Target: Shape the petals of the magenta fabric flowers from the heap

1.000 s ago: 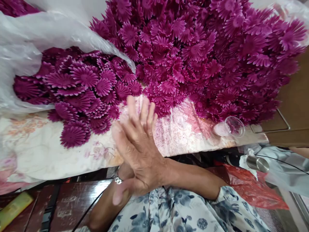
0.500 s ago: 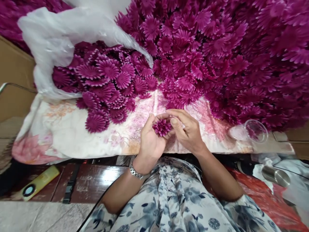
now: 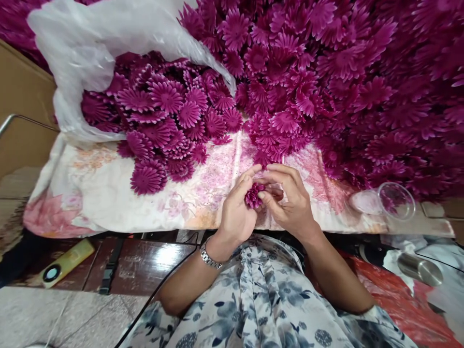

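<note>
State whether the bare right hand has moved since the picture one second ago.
Yes: judged against the pink leaf print on the cream floral cloth, the bare right hand has moved rightward, closer to that print.

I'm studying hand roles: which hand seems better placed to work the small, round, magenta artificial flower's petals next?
Probably the right hand: its thumb is at the right edge of the magenta flower, while the left hand cups the opposite side and seems busy supporting it.

No readable text, no legible labels or brands, no numbers or signs
</note>
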